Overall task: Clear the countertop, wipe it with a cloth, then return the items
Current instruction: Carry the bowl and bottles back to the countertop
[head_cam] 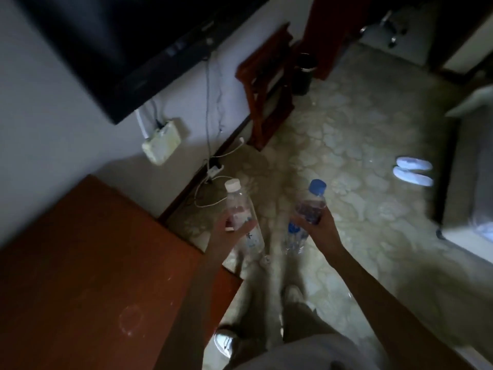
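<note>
desk (88, 263): reddish-brown, with a faint pale ring mark
white-capped bottle (241, 209): clear, red-and-white label
blue-capped bottle (312, 206): clear, dark label
floor (346, 145): beige, cracked-stone pattern
slippers (412, 170): white, at 2 o'clock
television (120, 44): black

The room is dim, and the corners of the view fall almost to black. The most light lies on the floor (346, 145) in the middle. The whole view is soft with motion blur. Straight lines bend near the edges. The counter (80, 263) looks dull, without glare.
</note>
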Motion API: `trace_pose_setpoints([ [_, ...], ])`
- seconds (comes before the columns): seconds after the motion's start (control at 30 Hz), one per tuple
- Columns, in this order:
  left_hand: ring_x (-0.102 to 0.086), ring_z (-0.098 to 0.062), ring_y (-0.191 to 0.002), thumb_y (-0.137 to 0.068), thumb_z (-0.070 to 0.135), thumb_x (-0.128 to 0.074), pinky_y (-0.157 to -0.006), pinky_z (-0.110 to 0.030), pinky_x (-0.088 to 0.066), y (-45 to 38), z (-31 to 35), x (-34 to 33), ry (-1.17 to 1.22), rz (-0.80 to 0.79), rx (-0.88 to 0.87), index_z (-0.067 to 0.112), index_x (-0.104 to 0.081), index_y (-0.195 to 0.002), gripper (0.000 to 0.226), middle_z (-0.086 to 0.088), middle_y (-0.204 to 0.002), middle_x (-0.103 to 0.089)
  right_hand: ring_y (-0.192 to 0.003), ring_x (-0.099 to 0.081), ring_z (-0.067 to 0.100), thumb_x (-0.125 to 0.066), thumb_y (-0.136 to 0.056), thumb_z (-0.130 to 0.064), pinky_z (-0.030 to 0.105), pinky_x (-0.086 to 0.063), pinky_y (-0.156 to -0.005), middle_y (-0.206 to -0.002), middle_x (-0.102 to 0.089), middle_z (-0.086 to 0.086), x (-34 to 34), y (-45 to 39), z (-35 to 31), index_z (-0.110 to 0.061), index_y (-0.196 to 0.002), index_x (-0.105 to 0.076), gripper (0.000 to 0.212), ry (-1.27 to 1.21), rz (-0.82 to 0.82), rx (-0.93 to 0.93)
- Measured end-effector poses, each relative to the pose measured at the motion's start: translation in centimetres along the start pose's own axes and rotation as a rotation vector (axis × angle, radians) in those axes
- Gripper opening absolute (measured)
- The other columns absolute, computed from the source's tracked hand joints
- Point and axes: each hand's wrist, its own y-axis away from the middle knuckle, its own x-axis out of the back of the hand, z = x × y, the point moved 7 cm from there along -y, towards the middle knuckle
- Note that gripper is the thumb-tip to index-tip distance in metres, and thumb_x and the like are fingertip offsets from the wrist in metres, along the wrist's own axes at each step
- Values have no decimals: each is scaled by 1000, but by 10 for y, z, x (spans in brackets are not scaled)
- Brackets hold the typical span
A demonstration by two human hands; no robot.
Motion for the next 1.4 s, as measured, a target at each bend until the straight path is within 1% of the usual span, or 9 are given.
trace_pose_setpoints([
  [0.13,-68,-18,-96,-79,30,-77,-66,-14,-54,-46,29,-100,-14,-163,37,20,-63,-118,42,-4,-105,-70,-94,-71,12,-84,-67,-31,21,-55,-78,-105,-73,6,91,-22,21,-8,-118,-59,61,-54,178,-58],
  [0.37,-67,-22,-104,-79,21,-78,-67,-19,-56,-155,90,-266,-2,-247,29,16,-53,-125,53,-5,-114,-66,-89,-69,3,-80,-76,-28,20,-57,-77,-106,-70,0,228,-127,38,-15,-116,-57,48,-102,291,-95],
  [0.47,-67,-18,-99,-80,20,-77,-68,-20,-55,-202,132,-335,-38,-283,-13,16,-53,-124,51,-1,-110,-65,-80,-68,-3,-78,-79,-23,13,-54,-61,-103,-69,0,290,-182,22,-16,-114,-55,42,-111,353,-64],
  [0.63,-66,10,-82,-81,4,-74,-64,-10,-52,-278,191,-424,-102,-354,-83,13,-53,-118,43,6,-103,-63,-94,-68,9,-76,-79,-33,15,-53,-65,-106,-68,-2,375,-269,-4,-18,-119,-54,49,-125,416,-51],
  [0.8,-67,5,-88,-79,5,-75,-66,-12,-53,-381,223,-485,-158,-384,-77,8,-54,-124,49,0,-111,-64,-97,-68,13,-77,-76,-40,24,-53,-79,-107,-68,2,423,-378,-13,-15,-119,-55,54,-162,435,-52],
  [0.93,-65,-10,-102,-79,11,-77,-68,-11,-54,-482,258,-539,-192,-406,-102,11,-55,-125,51,-1,-115,-66,-97,-68,12,-79,-70,-46,20,-54,-72,-109,-67,1,456,-477,-26,-15,-122,-52,66,-165,464,-56],
  [1.07,-69,-1,-94,-81,11,-75,-69,-11,-54,-578,321,-600,-169,-493,-95,16,-56,-127,50,1,-115,-69,-95,-68,10,-78,-75,-36,15,-53,-63,-107,-68,-1,505,-572,-63,-17,-120,-54,54,-183,544,-95],
  [1.27,-69,-8,-101,-81,20,-76,-72,-19,-56,-706,423,-691,-152,-558,-128,25,-56,-126,50,5,-115,-69,-93,-67,9,-77,-76,-36,16,-51,-71,-105,-69,0,589,-703,-130,-16,-117,-55,51,-195,645,-61],
  [1.4,-70,-3,-95,-83,16,-74,-68,-16,-56,-787,458,-759,-153,-598,-127,24,-56,-125,47,4,-111,-70,-95,-69,15,-80,-71,-43,32,-54,-86,-104,-70,3,642,-801,-139,-18,-114,-55,56,-255,670,-56],
])
